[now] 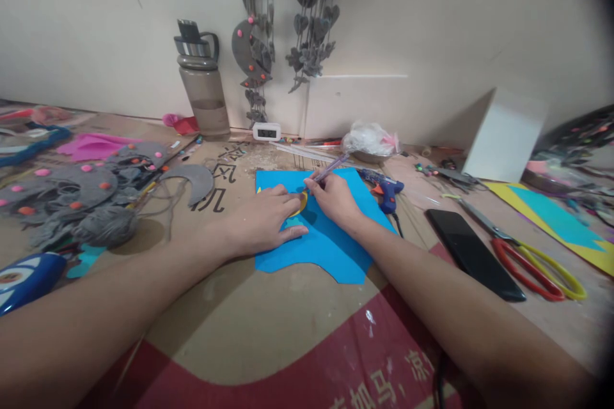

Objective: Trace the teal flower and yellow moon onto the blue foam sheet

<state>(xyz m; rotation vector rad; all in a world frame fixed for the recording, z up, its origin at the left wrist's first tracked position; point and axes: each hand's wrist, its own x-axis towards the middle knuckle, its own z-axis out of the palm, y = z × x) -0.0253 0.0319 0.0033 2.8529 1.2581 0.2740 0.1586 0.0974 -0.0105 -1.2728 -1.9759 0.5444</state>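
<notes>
A blue sheet of paper (326,259) with a curved cut-out along its near edge lies on flattened cardboard in front of me. My left hand (266,220) rests flat on its left part, fingers stretched and thumb apart, over a yellow paper piece (302,206). Most of that piece is covered by the fingers, and a bit of lighter turquoise shows under the hand. Above the sheet, my right hand (338,198) grips a slim purplish pen (334,166), its tip close to the yellow edge; the exact contact is hidden.
To the right lie a blue glue gun (391,192), a black phone (472,252) and scissors (522,255). Grey felt moons and yarn (96,204) cover the left side. A water bottle (204,96) and small clock (267,132) stand by the wall, below hanging felt ornaments (316,19).
</notes>
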